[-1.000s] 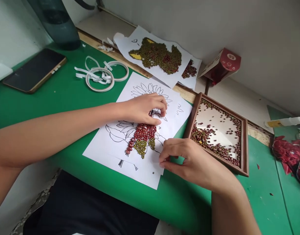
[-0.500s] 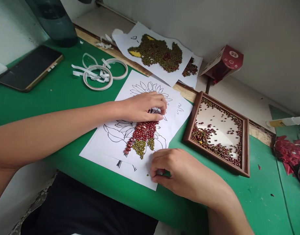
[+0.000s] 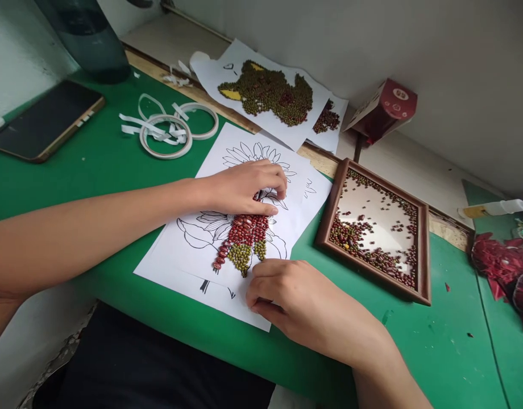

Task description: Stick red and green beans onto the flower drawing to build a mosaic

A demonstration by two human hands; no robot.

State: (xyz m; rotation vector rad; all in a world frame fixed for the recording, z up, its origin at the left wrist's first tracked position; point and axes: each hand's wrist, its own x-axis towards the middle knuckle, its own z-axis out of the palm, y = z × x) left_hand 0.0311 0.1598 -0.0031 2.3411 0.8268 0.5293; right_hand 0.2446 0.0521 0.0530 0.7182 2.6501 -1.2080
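Observation:
A white sheet with a line drawing of flowers lies on the green table. Red beans and green beans cover part of the drawing. My left hand rests on the sheet just above the red beans, fingers apart and curved, holding nothing that shows. At the sheet's lower right, my right hand has thumb and forefinger pinched together beside the green beans; whatever is between the fingertips is too small or hidden to make out.
A brown framed tray of mixed beans stands at the right. Behind lie a bean-covered picture and a red box. Tape rings, a phone and a dark bottle are at the left; a glue tube is far right.
My right hand has moved left toward the green beans and its fingers have closed together. The small green bean seen alone near its fingertips no longer shows. My left hand stays in place.

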